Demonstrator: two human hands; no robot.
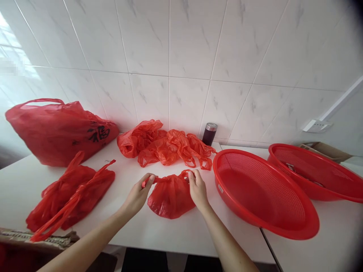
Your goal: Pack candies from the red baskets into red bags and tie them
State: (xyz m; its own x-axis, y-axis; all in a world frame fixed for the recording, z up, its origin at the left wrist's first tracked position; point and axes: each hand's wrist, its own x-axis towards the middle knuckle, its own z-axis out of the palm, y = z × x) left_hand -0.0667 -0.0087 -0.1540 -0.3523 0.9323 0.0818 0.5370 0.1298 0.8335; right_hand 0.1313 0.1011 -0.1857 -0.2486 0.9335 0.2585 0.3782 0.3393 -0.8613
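Observation:
A filled red plastic bag (172, 200) rests on the white table in front of me, its contents hidden. My left hand (143, 189) pinches one of its handles between thumb and fingers. On the other side, my right hand (197, 187) grips the opposite handle, so the bag's top is drawn out between both hands. Just behind it lie several crumpled red plastic bags (176, 145) along the wall. Two tied red bags (76, 192) lie to the left of my left hand.
A big red bag (56, 132) with black lettering stands at the back left. Two red plastic baskets (249, 204) sit at the right. A dark flask (210, 134) stands by the tiled wall. Further right are a cardboard box (326, 150) and a power socket (317, 126).

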